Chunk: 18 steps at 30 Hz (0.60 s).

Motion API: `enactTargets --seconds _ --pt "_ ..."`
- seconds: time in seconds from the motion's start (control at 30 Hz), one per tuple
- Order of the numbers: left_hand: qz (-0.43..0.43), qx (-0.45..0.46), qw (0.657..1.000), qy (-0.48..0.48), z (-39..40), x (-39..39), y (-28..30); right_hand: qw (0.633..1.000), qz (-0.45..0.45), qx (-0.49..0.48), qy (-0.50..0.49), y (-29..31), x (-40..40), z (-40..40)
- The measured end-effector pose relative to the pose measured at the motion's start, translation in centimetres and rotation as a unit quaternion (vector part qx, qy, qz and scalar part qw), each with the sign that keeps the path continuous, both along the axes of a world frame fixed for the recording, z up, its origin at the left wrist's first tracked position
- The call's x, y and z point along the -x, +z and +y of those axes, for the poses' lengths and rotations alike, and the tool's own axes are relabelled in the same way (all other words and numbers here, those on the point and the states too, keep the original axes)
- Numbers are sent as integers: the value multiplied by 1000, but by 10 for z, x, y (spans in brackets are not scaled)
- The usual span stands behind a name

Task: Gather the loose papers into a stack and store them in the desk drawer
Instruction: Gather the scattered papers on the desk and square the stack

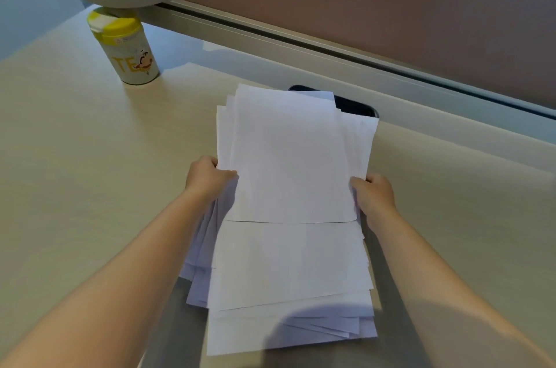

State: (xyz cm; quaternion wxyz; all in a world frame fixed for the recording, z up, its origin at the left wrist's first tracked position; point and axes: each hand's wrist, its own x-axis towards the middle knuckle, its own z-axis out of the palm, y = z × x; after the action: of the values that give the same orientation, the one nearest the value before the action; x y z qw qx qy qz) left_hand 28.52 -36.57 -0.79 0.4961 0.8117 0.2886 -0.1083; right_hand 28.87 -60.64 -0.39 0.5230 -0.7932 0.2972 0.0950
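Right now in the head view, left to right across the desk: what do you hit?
tea canister → left hand → paper stack → right hand. Both hands grip the stack's side edges.

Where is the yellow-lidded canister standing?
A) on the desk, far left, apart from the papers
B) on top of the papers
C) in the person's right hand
A: the canister stands on the desk far left, well clear of the papers.

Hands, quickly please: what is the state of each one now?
Left hand: closed, gripping the left edge of the papers.
Right hand: closed, gripping their right edge.
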Motion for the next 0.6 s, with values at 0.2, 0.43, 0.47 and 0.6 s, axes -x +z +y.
enactTargets --seconds 0.2,0.43,0.47,0.6 --pt "63 86 994 6 9 -1 4 994 41 -101 -29 3 -6 15" --pt "30 124 992 10 9 39 11 980 80 -175 51 17 17 20" --pt "13 119 993 19 8 45 15 979 71 -185 55 19 21 20" --pt "-55 121 989 60 10 65 41 977 22 -199 76 44 31 22"
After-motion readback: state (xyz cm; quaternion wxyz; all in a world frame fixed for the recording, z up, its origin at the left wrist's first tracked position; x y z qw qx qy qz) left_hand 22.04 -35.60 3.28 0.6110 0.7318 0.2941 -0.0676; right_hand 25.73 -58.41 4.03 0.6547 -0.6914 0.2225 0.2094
